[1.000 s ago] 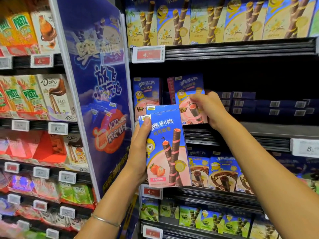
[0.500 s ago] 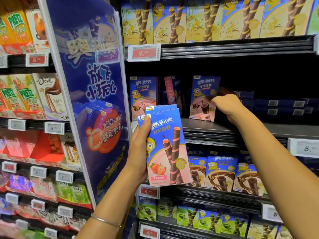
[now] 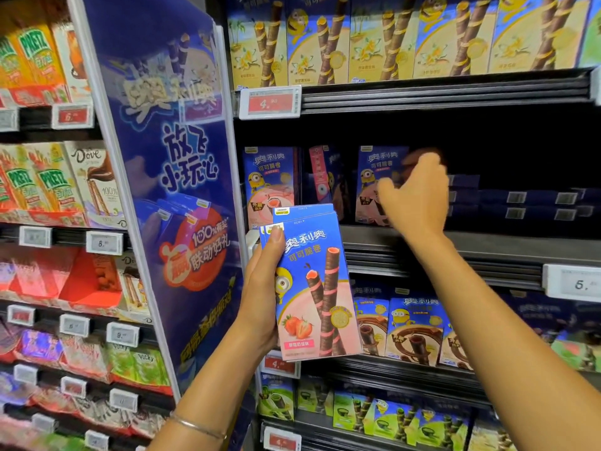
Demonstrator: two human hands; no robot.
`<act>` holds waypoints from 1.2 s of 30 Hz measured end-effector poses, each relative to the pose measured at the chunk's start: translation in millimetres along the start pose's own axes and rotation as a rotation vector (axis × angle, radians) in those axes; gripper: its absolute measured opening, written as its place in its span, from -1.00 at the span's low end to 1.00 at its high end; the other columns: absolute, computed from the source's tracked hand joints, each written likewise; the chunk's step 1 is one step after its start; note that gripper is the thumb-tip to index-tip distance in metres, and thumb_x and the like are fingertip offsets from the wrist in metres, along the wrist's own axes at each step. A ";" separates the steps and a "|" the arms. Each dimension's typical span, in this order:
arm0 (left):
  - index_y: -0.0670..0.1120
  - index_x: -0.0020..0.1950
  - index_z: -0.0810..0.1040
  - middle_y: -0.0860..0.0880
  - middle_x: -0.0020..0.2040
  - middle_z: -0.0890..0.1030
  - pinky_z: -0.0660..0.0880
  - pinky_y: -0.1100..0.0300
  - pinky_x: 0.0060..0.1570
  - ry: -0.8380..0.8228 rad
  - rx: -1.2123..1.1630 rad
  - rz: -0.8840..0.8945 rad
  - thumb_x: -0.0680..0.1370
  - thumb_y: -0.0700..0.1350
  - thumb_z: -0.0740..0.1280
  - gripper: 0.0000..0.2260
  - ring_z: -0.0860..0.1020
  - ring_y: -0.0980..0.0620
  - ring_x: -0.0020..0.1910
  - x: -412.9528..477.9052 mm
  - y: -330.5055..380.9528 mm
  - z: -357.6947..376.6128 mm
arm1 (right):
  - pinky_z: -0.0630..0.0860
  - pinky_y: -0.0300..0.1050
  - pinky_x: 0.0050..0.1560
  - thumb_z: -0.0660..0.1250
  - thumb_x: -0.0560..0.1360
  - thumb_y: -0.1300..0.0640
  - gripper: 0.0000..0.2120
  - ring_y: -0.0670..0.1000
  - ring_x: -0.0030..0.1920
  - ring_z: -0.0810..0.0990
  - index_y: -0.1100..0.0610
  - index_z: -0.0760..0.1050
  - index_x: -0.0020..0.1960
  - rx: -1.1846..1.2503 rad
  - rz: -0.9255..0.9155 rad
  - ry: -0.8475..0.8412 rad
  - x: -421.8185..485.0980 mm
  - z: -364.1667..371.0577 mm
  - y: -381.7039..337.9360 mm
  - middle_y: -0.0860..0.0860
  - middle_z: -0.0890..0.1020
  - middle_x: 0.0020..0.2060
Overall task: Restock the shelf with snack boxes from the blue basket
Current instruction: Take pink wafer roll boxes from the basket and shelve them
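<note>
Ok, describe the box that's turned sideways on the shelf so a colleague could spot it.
Find the dark shelf under the row of yellow boxes. Three blue boxes stand at its left end. It is the middle box, the only one showing its narrow pink side, not its front.

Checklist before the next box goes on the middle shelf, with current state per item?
1. Left hand grip on held boxes: thumb on the front, fingers behind, ok.
2. Right hand free: fingers spread, holding nothing, ok.
3. Right hand apart from the shelf box: blurred, cannot tell.
4. Shelf box upright, front out: ok.
5. Turned box beside it: side-on, not facing out, not ok.
6. Room on the shelf right of the hand: front looks open, ok.
</note>
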State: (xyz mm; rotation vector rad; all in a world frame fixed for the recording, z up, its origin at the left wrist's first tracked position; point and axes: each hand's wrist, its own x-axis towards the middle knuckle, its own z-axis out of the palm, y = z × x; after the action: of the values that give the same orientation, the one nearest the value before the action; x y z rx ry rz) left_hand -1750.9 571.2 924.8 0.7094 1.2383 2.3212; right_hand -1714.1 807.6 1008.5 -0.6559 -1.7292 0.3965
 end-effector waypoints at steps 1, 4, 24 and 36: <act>-0.21 0.48 0.50 -0.27 0.33 0.65 0.45 -0.36 0.42 0.013 0.003 -0.003 0.54 0.22 0.36 -0.34 0.59 -0.37 0.32 -0.2 -1.3 -0.6 | 0.41 -0.02 -0.13 0.41 0.41 -0.18 -0.57 0.15 -0.02 0.56 0.10 0.44 0.09 0.002 -0.068 -0.105 -5.4 5.9 -11.6 0.09 0.60 -0.02; -0.19 0.48 0.51 -0.28 0.33 0.65 0.39 -0.42 0.44 0.011 0.020 -0.013 0.54 0.24 0.38 -0.33 0.53 -0.43 0.38 -2.7 -4.6 -3.0 | 0.38 -0.01 -0.17 0.36 0.42 -0.38 -0.50 0.13 -0.14 0.50 0.06 0.41 -0.05 -0.229 -0.168 -0.456 -14.9 33.8 -37.4 0.04 0.50 -0.14; -0.20 0.46 0.51 -0.29 0.28 0.67 0.59 -0.18 0.20 -0.029 0.014 -0.057 0.52 0.26 0.40 -0.32 0.67 -0.26 0.14 -12.8 -7.3 -8.2 | 0.26 -0.14 -0.41 0.30 0.46 0.12 -0.75 0.04 -0.38 0.38 0.09 0.31 -0.34 -0.123 0.046 -0.767 -2.9 76.5 -27.9 0.01 0.41 -0.40; -0.16 0.46 0.55 -0.27 0.33 0.65 0.43 -0.38 0.43 -0.036 -0.001 -0.040 0.48 0.30 0.42 -0.29 0.57 -0.38 0.36 -6.2 -5.4 -10.9 | 0.38 -0.02 -0.09 0.18 0.63 0.21 -0.76 0.20 -0.04 0.47 0.35 0.55 0.07 -0.383 -0.048 -0.895 1.8 87.1 -37.4 0.20 0.54 -0.04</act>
State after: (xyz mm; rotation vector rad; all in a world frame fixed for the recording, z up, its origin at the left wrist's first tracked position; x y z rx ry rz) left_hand -1752.0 563.5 913.6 0.7165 1.2239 2.2667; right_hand -1806.4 786.1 1009.1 -0.7636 -2.7132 0.3478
